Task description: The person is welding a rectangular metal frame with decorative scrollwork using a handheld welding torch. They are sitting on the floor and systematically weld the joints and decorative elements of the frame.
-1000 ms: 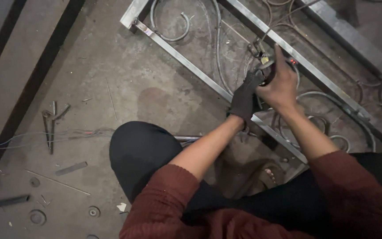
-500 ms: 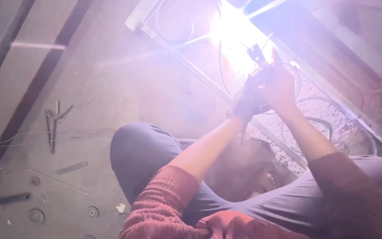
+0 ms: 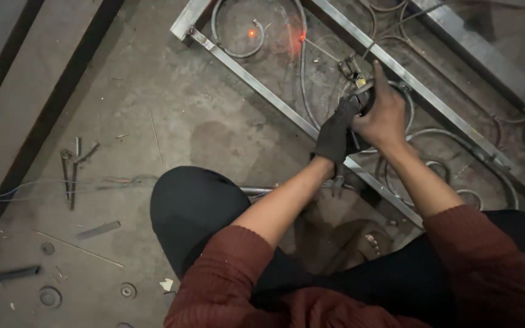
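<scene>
Two hands meet at two o'clock, both wrapped around a welding electrode holder [image 3: 356, 91]. The left hand [image 3: 335, 135], in a dark glove, grips it from below; the bare right hand [image 3: 385, 115] clasps it from the side, thumb raised. The holder sits just above a metal frame [image 3: 262, 91] with curved scrollwork lying on the concrete floor [image 3: 153, 109]. Orange sparks [image 3: 252, 33] glow at twelve o'clock. Loose metal scraps [image 3: 71, 167] lie at nine o'clock.
</scene>
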